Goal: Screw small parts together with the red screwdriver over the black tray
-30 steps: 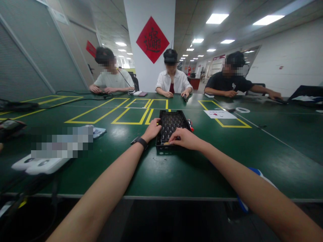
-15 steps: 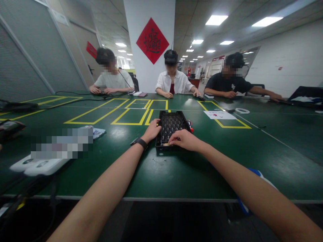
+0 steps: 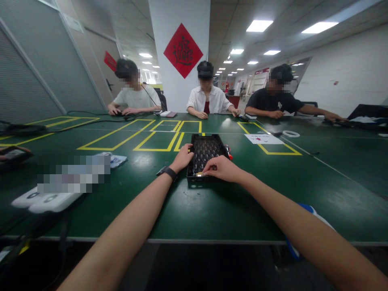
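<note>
Overhead ceiling panels (image 3: 260, 26) supply light; overall exposure is dim. Diffuse glare marks the glossy desk (image 3: 303, 182). Below its near edge: deep shadow. Wide-angle distortion stretches the periphery.

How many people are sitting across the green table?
3: a person in a pale top at left, a person in a white shirt in the middle, and a person in a black T-shirt at right. Others farther back may be hidden.

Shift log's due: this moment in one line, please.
left hand: on black tray, left edge; right hand: at yellowish piece, tray's near end
</note>
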`<state>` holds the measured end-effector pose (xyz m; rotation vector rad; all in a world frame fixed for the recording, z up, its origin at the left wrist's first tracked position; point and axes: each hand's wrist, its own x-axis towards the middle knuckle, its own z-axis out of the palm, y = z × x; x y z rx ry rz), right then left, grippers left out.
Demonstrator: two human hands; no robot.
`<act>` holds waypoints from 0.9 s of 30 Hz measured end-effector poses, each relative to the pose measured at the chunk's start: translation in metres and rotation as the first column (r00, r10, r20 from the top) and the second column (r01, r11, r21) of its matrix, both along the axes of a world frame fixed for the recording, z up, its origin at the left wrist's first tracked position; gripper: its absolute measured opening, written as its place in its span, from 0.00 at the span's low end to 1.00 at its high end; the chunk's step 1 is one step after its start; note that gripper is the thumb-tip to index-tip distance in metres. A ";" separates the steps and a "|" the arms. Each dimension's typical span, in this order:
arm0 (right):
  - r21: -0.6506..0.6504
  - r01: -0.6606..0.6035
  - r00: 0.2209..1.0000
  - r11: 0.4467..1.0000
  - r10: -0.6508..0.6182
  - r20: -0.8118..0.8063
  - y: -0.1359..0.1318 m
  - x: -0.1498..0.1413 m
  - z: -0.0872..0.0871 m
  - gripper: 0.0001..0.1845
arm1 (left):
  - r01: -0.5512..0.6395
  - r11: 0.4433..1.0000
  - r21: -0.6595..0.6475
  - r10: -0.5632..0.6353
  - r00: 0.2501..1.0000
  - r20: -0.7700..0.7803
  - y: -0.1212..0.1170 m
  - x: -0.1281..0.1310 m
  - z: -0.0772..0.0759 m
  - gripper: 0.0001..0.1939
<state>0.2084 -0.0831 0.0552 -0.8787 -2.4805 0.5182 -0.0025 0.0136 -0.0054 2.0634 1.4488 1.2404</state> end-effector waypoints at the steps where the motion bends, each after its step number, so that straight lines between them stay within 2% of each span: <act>1: 0.004 0.001 1.000 1.000 -0.001 0.002 0.000 0.000 0.000 0.10 | 0.002 1.000 0.000 -0.002 1.000 0.000 0.000 0.000 0.000 0.25; 8: 0.043 0.011 1.000 0.999 -0.010 -0.018 -0.002 -0.003 0.000 0.09 | 0.002 1.000 0.007 -0.002 1.000 0.000 0.000 0.000 0.000 0.25; 22: -0.102 -0.034 0.991 0.994 0.021 -0.130 0.003 -0.001 -0.006 0.12 | -0.008 1.000 -0.001 0.008 1.000 -0.007 -0.003 0.000 0.002 0.24; 27: -0.087 -0.025 0.993 0.996 0.014 -0.119 0.000 -0.002 -0.004 0.12 | -0.006 1.000 0.006 0.006 1.000 0.000 -0.003 0.001 0.002 0.24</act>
